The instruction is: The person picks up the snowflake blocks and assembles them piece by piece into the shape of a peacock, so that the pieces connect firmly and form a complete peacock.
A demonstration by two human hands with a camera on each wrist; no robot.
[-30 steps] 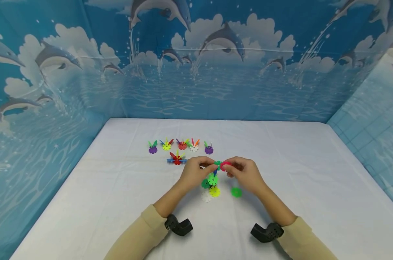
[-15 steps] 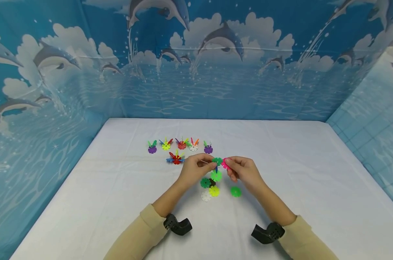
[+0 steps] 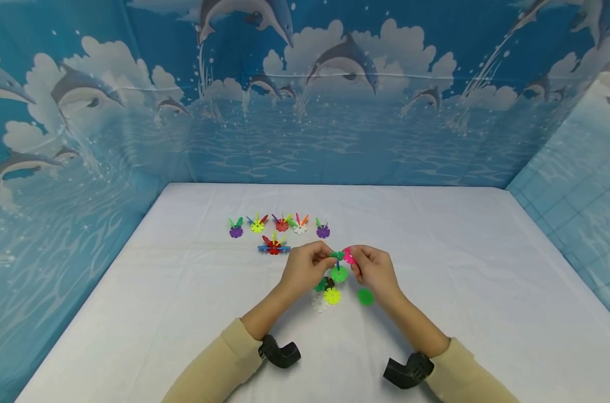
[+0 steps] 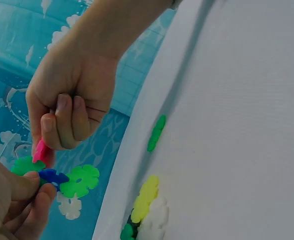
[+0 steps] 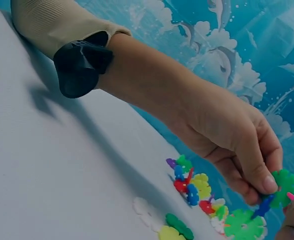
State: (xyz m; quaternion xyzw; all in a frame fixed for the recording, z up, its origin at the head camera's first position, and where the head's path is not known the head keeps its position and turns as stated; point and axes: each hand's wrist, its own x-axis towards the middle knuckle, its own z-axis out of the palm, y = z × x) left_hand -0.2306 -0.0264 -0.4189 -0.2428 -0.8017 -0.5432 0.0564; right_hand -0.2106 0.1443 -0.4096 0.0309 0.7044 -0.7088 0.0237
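Observation:
My left hand [image 3: 307,264] pinches a dark green notched snowflake disc [image 4: 29,165] between thumb and fingers. A blue disc [image 4: 53,176] joins it to a light green disc [image 3: 339,273] hanging below. A white disc [image 4: 69,206] shows beneath that one in the left wrist view; whether it is attached I cannot tell. My right hand [image 3: 377,270] pinches a pink disc [image 3: 348,256] against the dark green one's right edge. How deep their notches sit together is hidden by fingers.
Below the hands lie loose discs: yellow [image 3: 332,296], white [image 3: 319,303], black [image 3: 329,283] and a green one [image 3: 366,296] to the right. Several small assembled figures stand farther back, including a red one with blue sides [image 3: 273,247]. Dolphin-print curtain [image 3: 335,140] surrounds the white table [image 3: 486,280].
The dark green disc has tilted, and the light green disc hanging under it has shifted slightly right. My right wrist has moved a little left and down; both hands keep their pieces.

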